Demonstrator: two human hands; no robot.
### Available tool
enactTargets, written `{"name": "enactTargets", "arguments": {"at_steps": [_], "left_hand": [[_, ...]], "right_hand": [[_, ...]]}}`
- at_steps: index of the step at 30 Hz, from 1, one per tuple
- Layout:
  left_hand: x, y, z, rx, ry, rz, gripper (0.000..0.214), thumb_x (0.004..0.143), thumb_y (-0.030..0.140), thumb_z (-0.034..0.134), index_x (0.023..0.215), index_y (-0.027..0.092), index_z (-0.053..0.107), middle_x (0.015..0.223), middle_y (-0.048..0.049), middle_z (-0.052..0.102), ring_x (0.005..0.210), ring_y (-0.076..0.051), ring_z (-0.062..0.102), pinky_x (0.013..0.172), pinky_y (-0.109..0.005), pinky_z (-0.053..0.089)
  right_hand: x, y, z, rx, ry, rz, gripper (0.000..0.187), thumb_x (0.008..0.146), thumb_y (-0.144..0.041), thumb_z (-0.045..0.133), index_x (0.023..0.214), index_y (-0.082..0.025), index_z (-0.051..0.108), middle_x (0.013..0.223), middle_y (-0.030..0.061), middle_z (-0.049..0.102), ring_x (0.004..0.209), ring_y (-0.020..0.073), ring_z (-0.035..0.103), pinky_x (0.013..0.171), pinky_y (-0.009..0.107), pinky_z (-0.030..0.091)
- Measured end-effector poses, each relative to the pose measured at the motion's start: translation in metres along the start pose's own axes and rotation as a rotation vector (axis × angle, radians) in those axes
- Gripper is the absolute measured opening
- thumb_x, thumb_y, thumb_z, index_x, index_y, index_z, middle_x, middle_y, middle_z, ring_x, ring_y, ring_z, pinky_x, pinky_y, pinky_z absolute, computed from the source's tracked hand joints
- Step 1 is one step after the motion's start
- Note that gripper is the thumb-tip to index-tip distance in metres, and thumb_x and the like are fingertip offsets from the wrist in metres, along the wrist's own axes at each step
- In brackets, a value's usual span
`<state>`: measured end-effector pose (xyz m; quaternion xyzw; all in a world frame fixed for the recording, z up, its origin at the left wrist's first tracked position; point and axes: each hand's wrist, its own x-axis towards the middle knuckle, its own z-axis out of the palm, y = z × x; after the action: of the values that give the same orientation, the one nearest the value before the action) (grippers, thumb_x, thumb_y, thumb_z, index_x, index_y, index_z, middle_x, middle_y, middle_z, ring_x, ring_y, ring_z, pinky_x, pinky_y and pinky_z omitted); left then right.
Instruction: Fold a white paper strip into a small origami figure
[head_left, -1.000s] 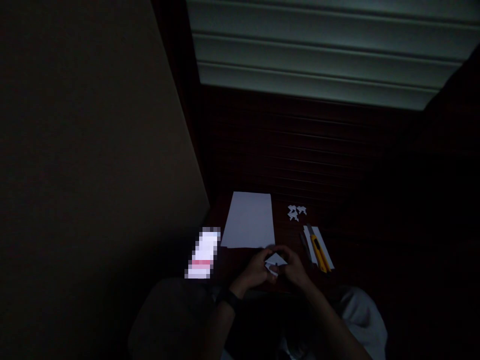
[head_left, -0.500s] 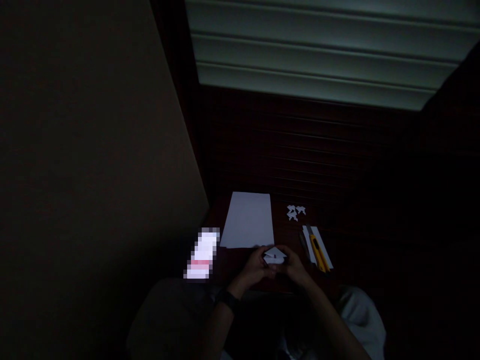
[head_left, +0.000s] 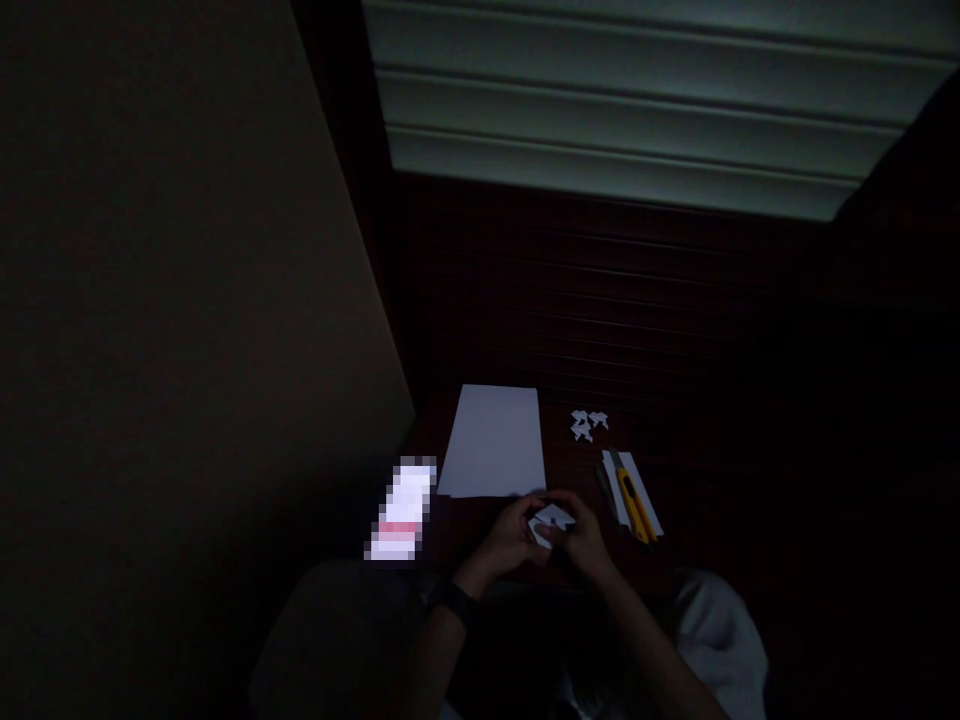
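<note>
In a very dark scene, my left hand (head_left: pixel 508 543) and my right hand (head_left: pixel 587 541) meet over a small dark table (head_left: pixel 480 520). Both pinch a small folded piece of white paper (head_left: pixel 550 520) held between them, fingers curled round its edges. A dark watch sits on my left wrist (head_left: pixel 453 600). Just beyond my hands lies a white sheet of paper (head_left: pixel 494 440).
A few small folded white paper shapes (head_left: pixel 586 423) lie at the table's far right. A yellow utility knife (head_left: pixel 634 502) rests on a white paper strip (head_left: pixel 643 488), with a dark pen beside it. A blurred bright rectangle (head_left: pixel 403 508) lies left. A wall stands left, window blinds above.
My hands stay in place and keep working the small paper; its visible shape shifts from a pointed triangle to a smaller, more covered piece. The view drifts slightly.
</note>
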<state>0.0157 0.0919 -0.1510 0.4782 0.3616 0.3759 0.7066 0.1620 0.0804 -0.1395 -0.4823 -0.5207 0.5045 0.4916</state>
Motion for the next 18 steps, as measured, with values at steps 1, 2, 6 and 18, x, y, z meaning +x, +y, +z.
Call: {"name": "enactTargets", "arguments": {"at_steps": [1, 2, 6, 18], "left_hand": [[0.0, -0.001, 0.0, 0.006, -0.006, -0.004, 0.06, 0.046, 0.002, 0.071, 0.1, 0.016, 0.048, 0.074, 0.0011, 0.061, 0.049, -0.011, 0.056, 0.045, -0.021, 0.045], [0.0, -0.001, -0.001, 0.013, -0.012, -0.01, 0.061, 0.046, 0.002, 0.071, 0.101, 0.016, 0.048, 0.071, 0.0018, 0.061, 0.048, -0.011, 0.056, 0.044, -0.021, 0.044], [0.001, -0.003, -0.002, 0.026, -0.001, -0.011, 0.061, 0.048, 0.004, 0.071, 0.104, 0.015, 0.047, 0.062, 0.0034, 0.06, 0.045, -0.011, 0.055, 0.042, -0.02, 0.044], [0.002, -0.01, -0.01, -0.121, -0.031, 0.027, 0.07, 0.053, 0.012, 0.076, 0.113, 0.015, 0.039, 0.08, -0.005, 0.063, 0.058, -0.017, 0.061, 0.05, -0.028, 0.05]], "right_hand": [[0.0, 0.001, 0.001, -0.003, 0.011, -0.002, 0.041, 0.058, -0.024, 0.071, 0.096, -0.02, 0.056, 0.09, 0.0049, 0.064, 0.079, 0.0216, 0.059, 0.068, 0.032, 0.047], [-0.001, 0.002, 0.001, -0.006, 0.023, -0.004, 0.041, 0.059, -0.024, 0.071, 0.096, -0.02, 0.056, 0.089, 0.0047, 0.064, 0.078, 0.0212, 0.059, 0.068, 0.031, 0.047], [-0.002, 0.007, 0.001, -0.004, 0.046, -0.026, 0.041, 0.061, -0.027, 0.07, 0.098, -0.02, 0.054, 0.096, 0.0056, 0.062, 0.085, 0.0225, 0.058, 0.073, 0.033, 0.046], [0.0, 0.01, -0.009, 0.169, -0.088, 0.109, 0.049, 0.058, -0.018, 0.069, 0.104, -0.02, 0.052, 0.09, 0.0039, 0.062, 0.077, 0.0201, 0.058, 0.065, 0.029, 0.046]]}}
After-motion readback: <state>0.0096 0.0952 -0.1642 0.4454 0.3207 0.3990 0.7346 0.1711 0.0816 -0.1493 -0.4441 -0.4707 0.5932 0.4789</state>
